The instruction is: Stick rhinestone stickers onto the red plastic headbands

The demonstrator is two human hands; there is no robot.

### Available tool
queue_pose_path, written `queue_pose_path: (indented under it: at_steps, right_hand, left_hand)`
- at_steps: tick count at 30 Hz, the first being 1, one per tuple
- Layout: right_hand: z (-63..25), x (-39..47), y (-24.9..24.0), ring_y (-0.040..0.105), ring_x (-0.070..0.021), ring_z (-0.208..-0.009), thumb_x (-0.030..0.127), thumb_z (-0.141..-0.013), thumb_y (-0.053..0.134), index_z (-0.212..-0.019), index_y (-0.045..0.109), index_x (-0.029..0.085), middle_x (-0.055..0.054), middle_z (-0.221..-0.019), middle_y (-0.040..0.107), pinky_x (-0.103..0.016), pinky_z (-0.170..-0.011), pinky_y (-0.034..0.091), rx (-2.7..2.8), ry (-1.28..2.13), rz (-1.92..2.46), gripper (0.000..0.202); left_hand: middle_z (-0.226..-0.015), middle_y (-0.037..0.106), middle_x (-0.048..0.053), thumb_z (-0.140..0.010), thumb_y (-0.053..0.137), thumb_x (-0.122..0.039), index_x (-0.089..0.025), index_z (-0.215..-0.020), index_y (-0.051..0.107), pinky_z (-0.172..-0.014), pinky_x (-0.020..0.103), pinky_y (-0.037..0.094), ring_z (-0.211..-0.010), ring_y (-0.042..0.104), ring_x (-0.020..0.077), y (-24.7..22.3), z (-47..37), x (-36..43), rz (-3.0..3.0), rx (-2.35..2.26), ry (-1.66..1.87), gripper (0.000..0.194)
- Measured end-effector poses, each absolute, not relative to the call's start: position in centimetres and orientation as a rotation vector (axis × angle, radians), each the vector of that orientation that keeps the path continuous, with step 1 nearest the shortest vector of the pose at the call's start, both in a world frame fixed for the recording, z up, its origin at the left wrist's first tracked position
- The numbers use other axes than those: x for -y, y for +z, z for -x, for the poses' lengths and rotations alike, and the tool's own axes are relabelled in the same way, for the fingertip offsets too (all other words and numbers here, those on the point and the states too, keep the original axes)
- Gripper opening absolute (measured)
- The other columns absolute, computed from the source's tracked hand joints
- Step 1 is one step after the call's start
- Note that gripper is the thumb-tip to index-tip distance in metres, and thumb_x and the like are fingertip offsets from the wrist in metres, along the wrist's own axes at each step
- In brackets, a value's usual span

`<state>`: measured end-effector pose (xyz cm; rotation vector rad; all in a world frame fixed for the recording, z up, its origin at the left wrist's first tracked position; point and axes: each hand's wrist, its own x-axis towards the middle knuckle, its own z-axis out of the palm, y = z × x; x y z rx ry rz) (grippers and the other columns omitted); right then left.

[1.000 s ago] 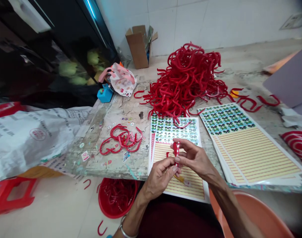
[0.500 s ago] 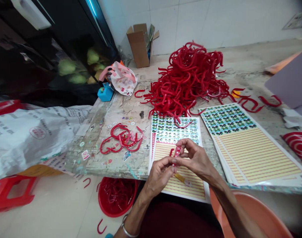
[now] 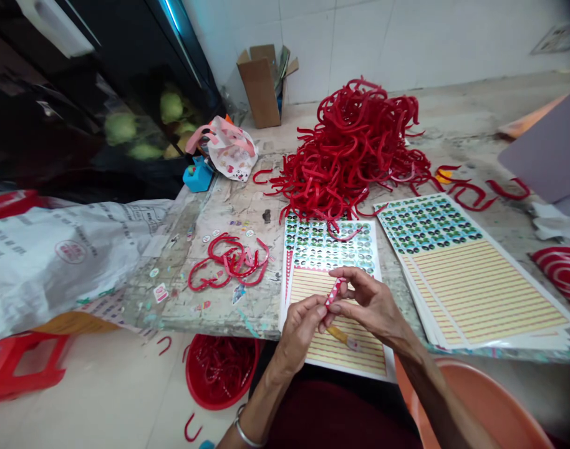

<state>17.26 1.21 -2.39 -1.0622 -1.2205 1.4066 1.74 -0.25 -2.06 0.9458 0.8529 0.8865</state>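
Observation:
Between my two hands is a short, slightly curved red strip with a white pattern (image 3: pixel 334 292). My left hand (image 3: pixel 298 333) pinches its lower end between thumb and fingers. My right hand (image 3: pixel 371 305) grips the upper part, its fingers curled round that end. Beneath them lies a sheet of stickers (image 3: pixel 360 358), with round green and blue prints at the far end and yellow striped strips at the near end. A yellow object with a pale end (image 3: pixel 338 335) rests on this sheet, just below my hands; I cannot make out its kind.
A big heap of red curved strips (image 3: pixel 350 156) fills the back of the worktable. Several looser red strips (image 3: pixel 238 262) lie at left. More sticker sheets (image 3: pixel 495 287) are stacked at right. Below the edge stand a red bucket (image 3: pixel 191 380) and an orange basin (image 3: pixel 486 399).
The strip has turned in my fingers, so its white-patterned face now shows more. My right index finger has straightened a little over it. The things on the table stay put.

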Motion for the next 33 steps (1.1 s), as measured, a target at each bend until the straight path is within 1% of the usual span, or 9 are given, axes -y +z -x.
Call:
queue_pose_path:
  at_steps: [3,5,9,15,20,22,25,28,33]
  right_hand:
    - [-17.3,-1.3,-3.0,0.054,-0.0103,-0.061,0.030,-0.069,0.072,-0.099,0.057,0.021,0.002,-0.071,0.053,-0.024,-0.057,0.051,1.159,1.404,1.066,0.034]
    - [-17.3,-1.4,-3.2,0.054,-0.0103,-0.060,0.031,-0.070,0.071,-0.091,0.059,0.019,0.001,-0.068,0.054,-0.023,-0.056,0.050,1.156,1.334,1.091,0.026]
    - [-17.2,-1.6,-3.0,0.056,-0.0104,-0.058,0.033,-0.071,0.069,-0.084,0.061,0.018,0.001,-0.069,0.056,-0.023,-0.053,0.050,1.112,1.318,1.099,0.022]
    - [-17.3,-1.5,-2.9,0.058,-0.0103,-0.052,0.032,-0.073,0.068,-0.080,0.061,0.017,0.002,-0.063,0.059,-0.023,-0.051,0.050,1.061,1.367,1.091,0.018]
    - [-17.4,-1.2,-2.7,0.058,-0.0111,-0.055,0.037,-0.074,0.066,-0.084,0.062,0.018,0.000,-0.068,0.060,-0.024,-0.052,0.050,1.087,1.331,1.137,0.021]
    - [-17.4,-0.9,-2.7,0.058,-0.0118,-0.059,0.036,-0.073,0.068,-0.090,0.061,0.019,0.000,-0.071,0.059,-0.025,-0.056,0.051,1.107,1.355,1.110,0.025]
    - [-17.4,-0.5,-2.7,0.058,-0.0133,-0.065,0.033,-0.065,0.075,-0.101,0.057,0.021,0.001,-0.073,0.057,-0.027,-0.061,0.051,1.147,1.392,1.058,0.042]
    - [-17.3,-0.3,-2.6,0.057,-0.0129,-0.065,0.031,-0.062,0.078,-0.104,0.055,0.022,0.001,-0.074,0.056,-0.027,-0.064,0.050,1.209,1.312,1.106,0.048]
    - [-16.8,-0.2,-2.2,0.056,-0.0111,-0.058,0.031,-0.065,0.076,-0.098,0.055,0.020,0.003,-0.066,0.054,-0.025,-0.057,0.049,1.179,1.308,1.149,0.041]
  left_hand:
    - [-0.065,0.046,0.003,-0.084,0.045,-0.033,-0.011,-0.077,0.063,-0.057,0.024,0.032,-0.061,0.038,0.0118,-1.8,-2.2,0.4,-0.874,-0.811,0.885,0.029]
    - [-0.066,0.047,0.004,-0.084,0.044,-0.034,-0.011,-0.079,0.065,-0.057,0.025,0.032,-0.062,0.038,0.0124,-1.5,-2.3,0.4,-0.883,-0.829,0.891,0.032]
    - [-0.063,0.046,0.002,-0.084,0.046,-0.035,-0.012,-0.082,0.067,-0.059,0.026,0.034,-0.061,0.039,0.0122,-1.2,-2.1,0.6,-0.979,-0.862,0.894,0.030]
    - [-0.078,0.061,0.005,-0.081,0.057,-0.033,-0.014,-0.086,0.067,-0.080,0.030,0.039,-0.080,0.054,0.0180,-0.8,-2.0,0.6,-1.105,-0.908,0.869,0.022]
    - [-0.077,0.060,0.006,-0.083,0.052,-0.037,-0.013,-0.085,0.067,-0.070,0.028,0.040,-0.078,0.053,0.0187,-0.7,-2.3,0.6,-1.196,-0.991,0.854,0.028]
    - [-0.070,0.055,0.004,-0.084,0.051,-0.037,-0.013,-0.083,0.065,-0.064,0.026,0.038,-0.069,0.048,0.0155,-0.8,-2.3,0.6,-1.198,-0.992,0.862,0.028]
    - [-0.063,0.043,0.000,-0.086,0.048,-0.038,-0.014,-0.075,0.060,-0.057,0.024,0.032,-0.060,0.038,0.0118,-0.9,-2.4,0.7,-1.166,-0.981,0.887,0.028]
    - [-0.062,0.040,-0.002,-0.088,0.043,-0.036,-0.016,-0.068,0.053,-0.057,0.025,0.029,-0.059,0.034,0.0111,-1.0,-2.6,0.8,-1.145,-0.987,0.913,0.031]
    - [-0.065,0.042,0.000,-0.093,0.028,-0.036,-0.016,-0.072,0.054,-0.062,0.026,0.031,-0.063,0.037,0.0125,-0.9,-2.7,1.1,-1.154,-1.011,0.948,0.039]
